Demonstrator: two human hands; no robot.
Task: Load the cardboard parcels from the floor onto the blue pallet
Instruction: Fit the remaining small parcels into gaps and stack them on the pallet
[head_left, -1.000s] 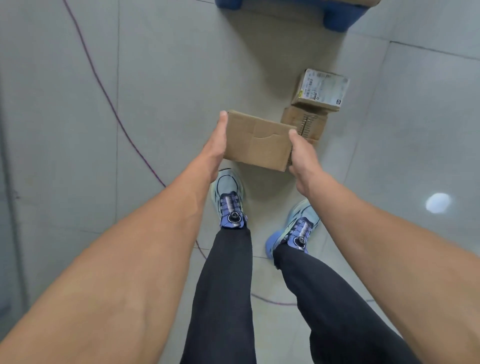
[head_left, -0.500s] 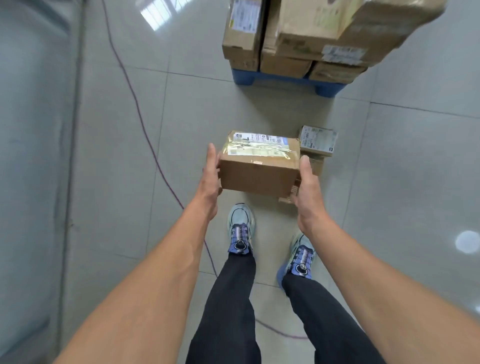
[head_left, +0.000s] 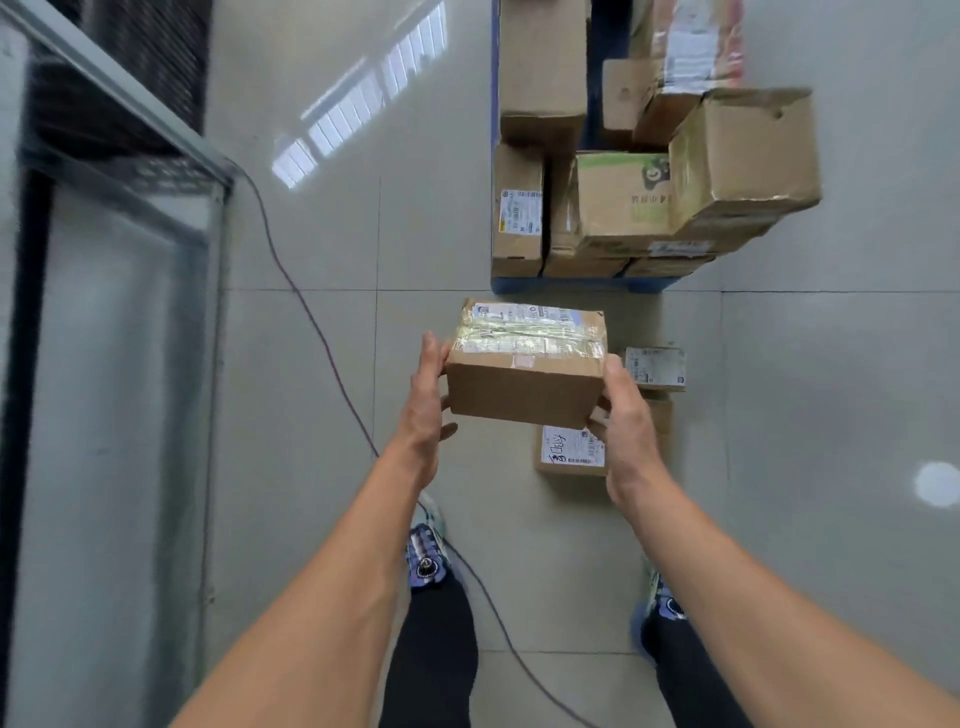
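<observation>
Advanced toward blue pallet (head_left: 582, 285) since earlier frame: fingers (head_left: 430, 353) of left hand (head_left: 423, 410) and right hand (head_left: 626, 421), gripping sides of taped parcel (head_left: 524, 384), frame centre, clear of floor (head_left: 332, 364). Two labelled parcels (head_left: 571, 449) on floor just below-right; stacked boxes (head_left: 623, 208) on pallet, upper right.

warehouse: stacked parcels (head_left: 623, 208) on blue pallet (head_left: 582, 284), tiled floor (head_left: 332, 364).
</observation>
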